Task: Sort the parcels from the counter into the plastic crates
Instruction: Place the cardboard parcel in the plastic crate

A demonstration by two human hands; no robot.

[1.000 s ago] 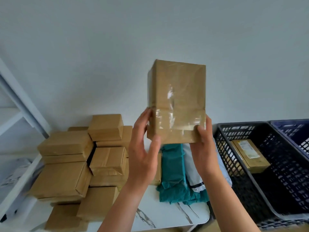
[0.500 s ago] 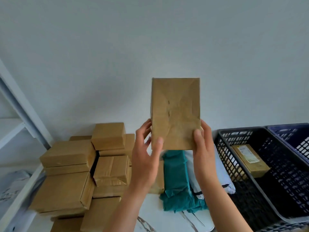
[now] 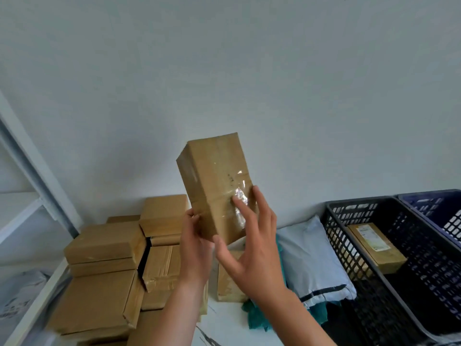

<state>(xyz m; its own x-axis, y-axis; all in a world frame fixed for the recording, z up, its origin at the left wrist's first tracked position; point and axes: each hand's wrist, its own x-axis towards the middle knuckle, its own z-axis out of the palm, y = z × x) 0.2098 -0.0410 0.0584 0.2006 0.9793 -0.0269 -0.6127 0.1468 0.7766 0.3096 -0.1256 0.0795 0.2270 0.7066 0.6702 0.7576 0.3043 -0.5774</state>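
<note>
I hold a brown cardboard parcel [image 3: 214,176], wrapped in clear tape, upright and tilted left in front of the wall. My left hand [image 3: 194,245] grips its lower left edge from behind. Over its lower front face my right hand [image 3: 249,248] is spread, with straight fingertips touching the taped patch and the thumb just under the bottom corner. A black plastic crate [image 3: 331,216] stands at the right with one labelled brown parcel [image 3: 374,245] inside. Beside it, at the far right, is a blue crate [image 3: 424,199].
Several brown boxes [image 3: 104,245] are stacked on the white marbled counter [image 3: 224,325] at the left. A pale grey mailer bag [image 3: 311,255] and a teal bag [image 3: 257,318] lie between the boxes and the black crate. A white shelf frame [image 3: 37,193] rises at the far left.
The parcel has turned and tilted left, showing a side and a taped face. My right hand let go of its right edge and now lies spread on the front.
</note>
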